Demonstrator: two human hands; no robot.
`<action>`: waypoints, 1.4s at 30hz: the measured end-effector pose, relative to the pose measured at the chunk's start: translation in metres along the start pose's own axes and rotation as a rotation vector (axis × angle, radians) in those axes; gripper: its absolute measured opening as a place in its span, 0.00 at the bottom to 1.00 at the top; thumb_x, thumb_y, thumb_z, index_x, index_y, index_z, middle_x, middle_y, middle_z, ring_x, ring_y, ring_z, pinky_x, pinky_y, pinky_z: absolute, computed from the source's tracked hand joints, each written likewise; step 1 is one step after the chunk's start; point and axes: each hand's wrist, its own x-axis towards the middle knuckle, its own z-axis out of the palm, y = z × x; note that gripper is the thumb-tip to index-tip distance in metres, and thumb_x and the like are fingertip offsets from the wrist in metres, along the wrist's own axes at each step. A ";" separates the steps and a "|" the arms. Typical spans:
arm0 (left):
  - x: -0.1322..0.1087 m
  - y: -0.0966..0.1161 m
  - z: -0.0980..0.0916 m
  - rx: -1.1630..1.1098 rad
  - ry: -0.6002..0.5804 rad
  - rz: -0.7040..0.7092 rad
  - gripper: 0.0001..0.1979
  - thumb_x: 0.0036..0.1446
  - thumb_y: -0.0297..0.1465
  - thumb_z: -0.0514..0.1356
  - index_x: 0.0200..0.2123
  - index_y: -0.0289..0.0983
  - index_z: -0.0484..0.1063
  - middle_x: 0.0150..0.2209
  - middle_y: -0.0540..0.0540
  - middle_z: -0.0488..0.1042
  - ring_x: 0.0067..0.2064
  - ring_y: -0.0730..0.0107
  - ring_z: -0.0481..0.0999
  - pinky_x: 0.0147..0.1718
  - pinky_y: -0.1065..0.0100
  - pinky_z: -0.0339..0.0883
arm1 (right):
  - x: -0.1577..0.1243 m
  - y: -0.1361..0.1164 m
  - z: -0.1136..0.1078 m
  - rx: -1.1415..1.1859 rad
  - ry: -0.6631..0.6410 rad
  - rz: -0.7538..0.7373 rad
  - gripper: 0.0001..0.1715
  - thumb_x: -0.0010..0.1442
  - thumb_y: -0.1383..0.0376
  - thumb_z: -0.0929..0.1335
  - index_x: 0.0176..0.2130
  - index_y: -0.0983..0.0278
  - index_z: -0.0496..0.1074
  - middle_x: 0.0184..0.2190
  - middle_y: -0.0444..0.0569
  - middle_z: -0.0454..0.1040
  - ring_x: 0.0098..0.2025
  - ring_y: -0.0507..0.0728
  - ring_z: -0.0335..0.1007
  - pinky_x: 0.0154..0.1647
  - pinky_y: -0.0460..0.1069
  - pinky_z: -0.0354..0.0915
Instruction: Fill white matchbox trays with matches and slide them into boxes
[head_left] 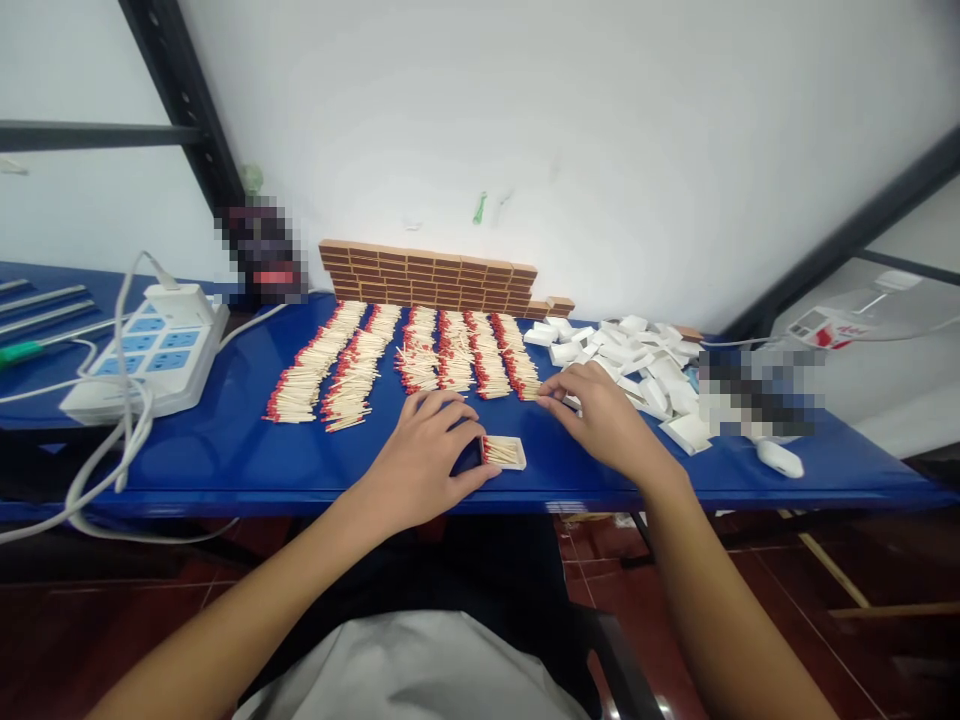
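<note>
My left hand (431, 450) rests at the table's front edge, its thumb and fingers closed around the left end of a small white matchbox tray (512, 453). Red-headed matches (499, 450) lie inside this tray, heads to the left. My right hand (596, 410) pinches at the near end of the rightmost row of matches (514, 355); how many are between the fingertips is too small to tell. More rows of matches (345, 385) spread leftward across the blue table (247, 445). Right of them, beside my right hand, lies a heap of empty white trays (637, 350).
Brown matchboxes (427, 280) are stacked like a low wall against the back. A white power strip (161, 350) with cables stands at the left. On the right are a white earbud case (780, 458) and a clear plastic bottle (847, 315). Dark metal frame posts (184, 100) flank the table.
</note>
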 end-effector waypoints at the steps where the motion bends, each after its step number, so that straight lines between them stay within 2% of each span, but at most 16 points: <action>1: 0.000 0.000 0.000 0.000 -0.007 -0.003 0.14 0.66 0.42 0.68 0.45 0.38 0.79 0.52 0.42 0.80 0.61 0.50 0.72 0.63 0.47 0.59 | 0.001 0.006 0.004 0.007 -0.002 0.008 0.04 0.70 0.65 0.69 0.41 0.61 0.76 0.36 0.52 0.74 0.44 0.65 0.67 0.46 0.59 0.65; 7: 0.000 0.000 -0.001 0.005 -0.012 -0.005 0.14 0.66 0.43 0.68 0.46 0.38 0.78 0.53 0.42 0.80 0.62 0.50 0.72 0.63 0.47 0.59 | 0.000 0.017 0.016 0.034 -0.017 0.024 0.06 0.71 0.64 0.69 0.39 0.61 0.74 0.35 0.52 0.73 0.44 0.65 0.66 0.46 0.59 0.65; 19: 0.000 0.000 -0.001 0.000 -0.015 -0.009 0.13 0.66 0.42 0.68 0.45 0.39 0.79 0.53 0.42 0.80 0.62 0.51 0.72 0.63 0.47 0.58 | -0.005 0.004 0.004 -0.007 -0.089 0.008 0.07 0.71 0.64 0.67 0.39 0.60 0.73 0.37 0.53 0.74 0.44 0.66 0.67 0.46 0.60 0.66; 24: 0.000 0.000 -0.001 -0.003 -0.017 -0.013 0.13 0.66 0.42 0.68 0.45 0.39 0.79 0.53 0.42 0.80 0.62 0.51 0.72 0.63 0.47 0.59 | -0.003 0.008 0.007 0.010 -0.061 0.000 0.07 0.71 0.62 0.68 0.43 0.60 0.76 0.40 0.54 0.74 0.47 0.67 0.67 0.50 0.62 0.67; 29: 0.000 0.000 -0.003 -0.001 -0.029 -0.016 0.13 0.67 0.43 0.67 0.45 0.39 0.78 0.53 0.42 0.80 0.62 0.50 0.71 0.63 0.47 0.58 | 0.000 0.012 0.010 0.031 -0.089 0.017 0.07 0.71 0.64 0.67 0.39 0.61 0.75 0.38 0.53 0.74 0.45 0.66 0.67 0.48 0.60 0.66; 32: 0.000 0.000 -0.003 -0.003 -0.026 -0.013 0.13 0.67 0.43 0.67 0.45 0.39 0.78 0.53 0.42 0.80 0.62 0.51 0.71 0.63 0.47 0.58 | -0.001 0.001 0.003 0.051 -0.087 0.017 0.07 0.72 0.64 0.67 0.39 0.61 0.74 0.38 0.53 0.74 0.45 0.65 0.67 0.49 0.60 0.66; 36: 0.001 -0.001 -0.001 -0.011 -0.010 -0.003 0.13 0.67 0.42 0.68 0.45 0.38 0.79 0.52 0.42 0.80 0.61 0.51 0.72 0.63 0.48 0.59 | -0.008 -0.032 -0.008 0.085 -0.106 -0.047 0.08 0.74 0.61 0.67 0.41 0.59 0.73 0.40 0.52 0.74 0.47 0.64 0.67 0.49 0.60 0.65; 39: 0.001 -0.001 0.000 -0.013 -0.003 -0.003 0.14 0.66 0.42 0.68 0.46 0.39 0.79 0.52 0.42 0.80 0.61 0.52 0.72 0.62 0.48 0.59 | -0.012 -0.057 -0.009 0.070 -0.127 -0.089 0.07 0.74 0.63 0.67 0.40 0.59 0.72 0.41 0.52 0.74 0.46 0.64 0.66 0.48 0.60 0.64; 42: 0.001 0.000 -0.001 -0.010 -0.010 -0.006 0.14 0.67 0.43 0.67 0.47 0.38 0.79 0.52 0.42 0.80 0.61 0.51 0.72 0.62 0.48 0.59 | -0.012 -0.069 -0.008 0.088 -0.175 -0.104 0.07 0.74 0.62 0.68 0.40 0.59 0.72 0.41 0.52 0.74 0.46 0.64 0.67 0.48 0.59 0.64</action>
